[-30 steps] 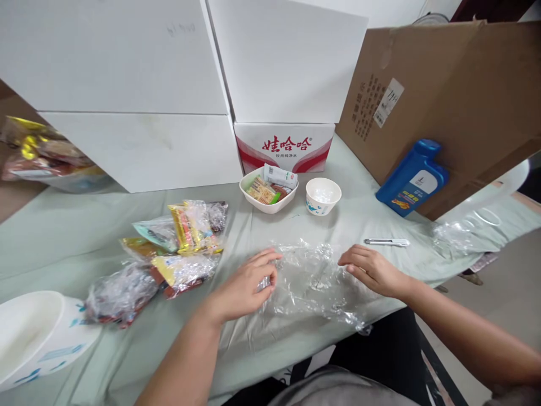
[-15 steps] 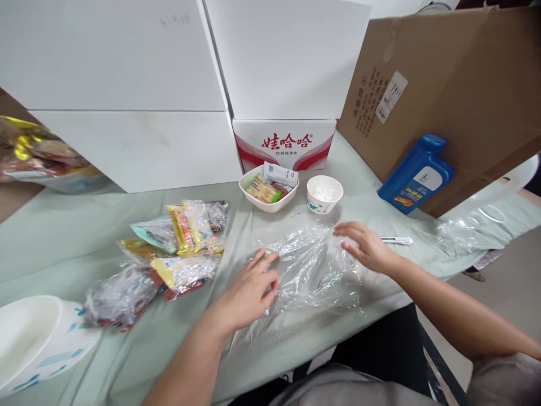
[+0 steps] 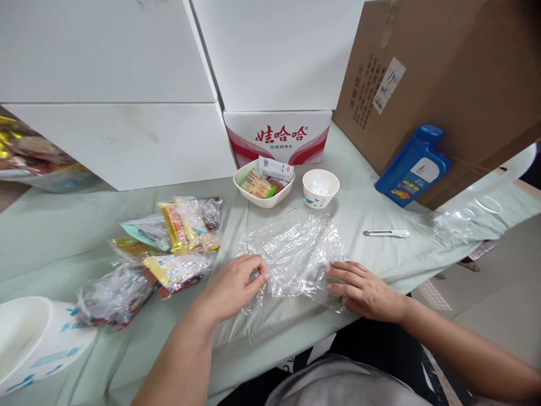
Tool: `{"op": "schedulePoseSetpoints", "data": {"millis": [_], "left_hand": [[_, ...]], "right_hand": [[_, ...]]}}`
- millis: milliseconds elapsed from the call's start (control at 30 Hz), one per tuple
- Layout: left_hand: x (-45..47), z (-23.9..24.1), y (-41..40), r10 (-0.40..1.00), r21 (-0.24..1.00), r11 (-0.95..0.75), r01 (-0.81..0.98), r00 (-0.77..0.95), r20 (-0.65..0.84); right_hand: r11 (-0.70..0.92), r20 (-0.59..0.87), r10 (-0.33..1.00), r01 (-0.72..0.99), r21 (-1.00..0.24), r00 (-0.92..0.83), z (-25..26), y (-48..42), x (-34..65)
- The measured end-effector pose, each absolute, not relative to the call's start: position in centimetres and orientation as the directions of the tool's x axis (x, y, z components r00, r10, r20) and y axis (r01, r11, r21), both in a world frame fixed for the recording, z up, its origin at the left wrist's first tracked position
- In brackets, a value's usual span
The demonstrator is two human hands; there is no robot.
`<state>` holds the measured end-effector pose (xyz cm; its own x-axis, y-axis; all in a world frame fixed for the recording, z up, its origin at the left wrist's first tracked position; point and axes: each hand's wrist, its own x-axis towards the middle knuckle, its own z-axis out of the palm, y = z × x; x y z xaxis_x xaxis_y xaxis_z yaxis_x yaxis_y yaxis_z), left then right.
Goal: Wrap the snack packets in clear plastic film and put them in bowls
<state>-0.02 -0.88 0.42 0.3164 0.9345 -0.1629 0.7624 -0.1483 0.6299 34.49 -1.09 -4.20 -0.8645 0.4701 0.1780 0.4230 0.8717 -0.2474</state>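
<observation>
Two bare hands work at a sheet of clear film [image 3: 296,254] at the centre of the frame, on a pale green cloth [image 3: 270,332]. Half a second ago the right hand [image 3: 372,293] was at the film's upper right; now it is at the lower right corner, fingers slightly parted and resting on the plastic, not gripping it. The left hand [image 3: 239,285] has gone from spread fingers to thumb and forefinger drawn together at the left edge, seemingly pinching it. Compared with a second ago, the film is flatter and more open, though wrinkled, so the flattening seems well along but unfinished. Just above it, a bowl [image 3: 264,202] of wrapped snacks and a paper cup [image 3: 323,201] limit room at the far edge. A knife [image 3: 386,233], uncovered now that the right hand has shifted, lies near that hand at centre right. Packets [image 3: 181,225] sit left of centre, a large tub [image 3: 63,349] at lower left. White boxes [image 3: 114,146] wall off the upper left; a blue bottle [image 3: 416,169] and brown carton [image 3: 456,84] fill the upper right, well apart from the film.
</observation>
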Motion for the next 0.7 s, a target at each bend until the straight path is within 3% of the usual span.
{"op": "schedulePoseSetpoints", "data": {"millis": [67, 167, 267, 333, 567, 633, 700], "left_hand": [[-0.1, 0.5, -0.9, 0.925, 0.625, -0.176, 0.761, 0.345, -0.161], [-0.3, 0.8, -1.0, 0.903, 0.644, -0.174, 0.745, 0.382, -0.198], [-0.5, 1.2, -1.3, 0.876, 0.725, -0.133, 0.675, 0.423, -0.233], [-0.6, 1.2, -1.4, 0.885, 0.785, -0.096, 0.612, 0.414, -0.215], [-1.0, -2.3, 0.6, 0.997, 0.83, 0.031, 0.557, 0.039, -0.064], [-1.1, -3.1, 1.2, 0.998, 0.79, 0.046, 0.611, -0.06, -0.012], [-1.0, -3.4, 1.5, 0.991, 0.73, 0.061, 0.681, -0.129, 0.037]], "right_hand": [[0.886, 0.268, 0.447, 0.379, -0.268, -0.854, -4.0, -1.4, 34.4], [0.804, 0.366, 0.536, 0.327, -0.497, -0.761, -2.9, -1.7, 34.2], [0.573, 0.297, 0.752, 0.36, -0.737, -0.589, -1.9, -1.4, 33.9], [0.441, 0.23, 0.853, 0.414, -0.796, -0.468, -1.8, -0.6, 33.5], [0.173, 0.122, 0.983, 0.492, -0.853, -0.134, -3.2, 5.1, 31.0], [0.157, 0.113, 0.987, 0.572, -0.805, -0.113, -3.3, 6.6, 30.3], [0.168, 0.118, 0.986, 0.725, -0.668, -0.119, -3.2, 7.7, 29.7]]}}
